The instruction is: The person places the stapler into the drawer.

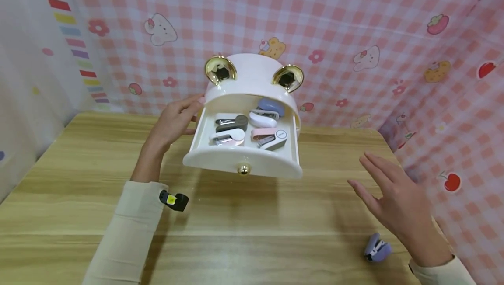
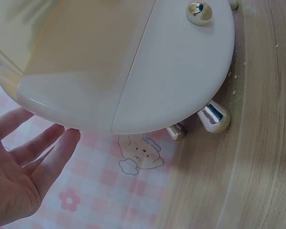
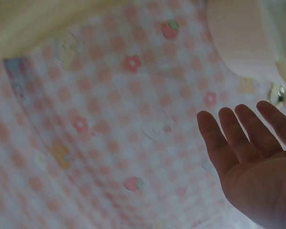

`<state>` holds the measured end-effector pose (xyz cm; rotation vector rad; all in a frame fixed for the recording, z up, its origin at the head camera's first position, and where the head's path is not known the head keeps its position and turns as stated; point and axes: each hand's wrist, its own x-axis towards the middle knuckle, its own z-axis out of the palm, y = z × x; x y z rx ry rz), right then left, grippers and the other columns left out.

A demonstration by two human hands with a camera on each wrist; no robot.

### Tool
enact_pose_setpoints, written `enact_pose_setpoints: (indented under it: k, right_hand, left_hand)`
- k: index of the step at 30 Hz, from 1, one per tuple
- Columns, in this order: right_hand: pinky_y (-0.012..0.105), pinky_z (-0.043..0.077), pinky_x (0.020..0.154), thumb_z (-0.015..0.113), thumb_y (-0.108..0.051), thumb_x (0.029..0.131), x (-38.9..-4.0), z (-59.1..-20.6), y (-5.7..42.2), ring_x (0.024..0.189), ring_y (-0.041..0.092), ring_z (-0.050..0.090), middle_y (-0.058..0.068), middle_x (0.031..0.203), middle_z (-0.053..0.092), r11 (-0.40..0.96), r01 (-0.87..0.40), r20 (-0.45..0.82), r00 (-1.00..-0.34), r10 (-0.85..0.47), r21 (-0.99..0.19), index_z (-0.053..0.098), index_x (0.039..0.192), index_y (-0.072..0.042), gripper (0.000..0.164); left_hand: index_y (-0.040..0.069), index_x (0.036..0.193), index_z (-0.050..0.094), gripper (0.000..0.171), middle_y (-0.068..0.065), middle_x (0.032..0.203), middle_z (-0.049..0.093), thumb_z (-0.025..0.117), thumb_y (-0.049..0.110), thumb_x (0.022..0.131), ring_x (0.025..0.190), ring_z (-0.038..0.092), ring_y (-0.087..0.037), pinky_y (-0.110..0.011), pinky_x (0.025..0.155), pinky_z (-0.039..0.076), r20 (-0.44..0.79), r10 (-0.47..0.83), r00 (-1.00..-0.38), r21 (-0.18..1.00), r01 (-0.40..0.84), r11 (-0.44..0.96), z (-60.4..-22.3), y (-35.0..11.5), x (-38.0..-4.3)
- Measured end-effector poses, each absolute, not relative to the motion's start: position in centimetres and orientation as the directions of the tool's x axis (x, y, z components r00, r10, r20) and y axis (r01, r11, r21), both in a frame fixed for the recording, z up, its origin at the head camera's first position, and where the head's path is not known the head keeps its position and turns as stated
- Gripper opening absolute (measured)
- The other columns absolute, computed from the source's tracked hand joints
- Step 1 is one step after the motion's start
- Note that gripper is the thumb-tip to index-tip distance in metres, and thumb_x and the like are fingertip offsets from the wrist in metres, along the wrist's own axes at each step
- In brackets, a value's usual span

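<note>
A white frog-shaped storage box (image 1: 252,73) with gold-rimmed eyes stands at the back of the table. Its drawer (image 1: 220,159) is pulled out and holds several mini staplers (image 1: 263,119) in white, grey, pink and blue. My left hand (image 1: 173,121) rests against the box's left side. In the left wrist view its fingertips (image 2: 66,136) meet the white rim, with the fingers fairly straight. Off to the right, my right hand (image 1: 399,202) is raised above the table, fingers spread and holding nothing. Below it a purple mini stapler (image 1: 378,248) lies on the tabletop.
The wood-grain table (image 1: 236,241) ends on the right beside a pink checked cloth (image 1: 468,136), which also hangs behind the box. A gold knob (image 1: 243,170) sticks out from the drawer front. Short metallic feet (image 2: 213,117) support the box.
</note>
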<state>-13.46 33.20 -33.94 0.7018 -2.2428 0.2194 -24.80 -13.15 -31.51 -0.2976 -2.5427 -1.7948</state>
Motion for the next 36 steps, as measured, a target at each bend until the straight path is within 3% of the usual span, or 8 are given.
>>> enact_pose_setpoints:
  k: [8,10,15,24,36]
  right_hand:
    - [0.056,0.059,0.063,0.048,-0.068,0.098,-11.2,-39.3,34.6,0.102,0.042,0.066,0.020,0.121,0.068,0.849,-0.529,0.653,-0.639,-0.406,0.010,0.071,0.121,0.004,0.078]
    - [0.055,0.059,0.057,0.049,-0.068,0.097,-10.8,-40.3,34.8,0.098,0.041,0.068,0.020,0.119,0.069,0.845,-0.535,0.665,-0.621,-0.414,0.026,0.072,0.119,0.003,0.078]
    - [0.051,0.058,0.050,0.052,-0.073,0.093,-9.6,-42.3,35.3,0.097,0.036,0.069,0.015,0.117,0.070,0.857,-0.514,0.631,-0.652,-0.420,0.039,0.073,0.117,0.000,0.080]
    - [0.051,0.056,0.049,0.081,-0.068,0.070,-8.1,-43.5,35.7,0.103,0.032,0.067,0.009,0.124,0.068,0.902,-0.432,0.434,-0.816,-0.383,-0.016,0.072,0.123,-0.007,0.081]
    - [0.041,0.056,0.044,0.081,-0.069,0.070,-7.4,-44.2,36.3,0.088,0.030,0.071,0.007,0.108,0.074,0.922,-0.387,0.367,-0.857,-0.362,0.008,0.078,0.109,-0.009,0.072]
  left_hand:
    - [0.015,0.153,0.048,0.060,-0.015,0.144,0.052,0.047,0.051,0.105,0.109,0.057,-0.030,-0.041,0.085,0.062,0.138,0.129,-0.982,0.928,0.174,0.329,-31.5,-13.3,-25.0]
    - [0.015,0.153,0.048,0.060,-0.015,0.142,0.054,0.048,0.052,0.105,0.109,0.058,-0.030,-0.042,0.085,0.062,0.143,0.121,-0.982,0.927,0.176,0.331,-31.5,-13.3,-25.1]
    - [0.016,0.153,0.048,0.061,-0.014,0.142,0.054,0.048,0.053,0.104,0.109,0.059,-0.031,-0.044,0.085,0.062,0.139,0.123,-0.983,0.927,0.173,0.332,-31.6,-13.2,-25.0]
    - [0.015,0.153,0.048,0.059,-0.015,0.143,0.054,0.048,0.050,0.105,0.108,0.059,-0.031,-0.044,0.085,0.062,0.137,0.135,-0.981,0.928,0.175,0.330,-31.6,-13.2,-24.8]
    - [0.014,0.153,0.048,0.058,-0.015,0.145,0.052,0.046,0.049,0.106,0.110,0.056,-0.031,-0.044,0.086,0.061,0.133,0.146,-0.980,0.927,0.175,0.331,-31.6,-13.2,-24.6]
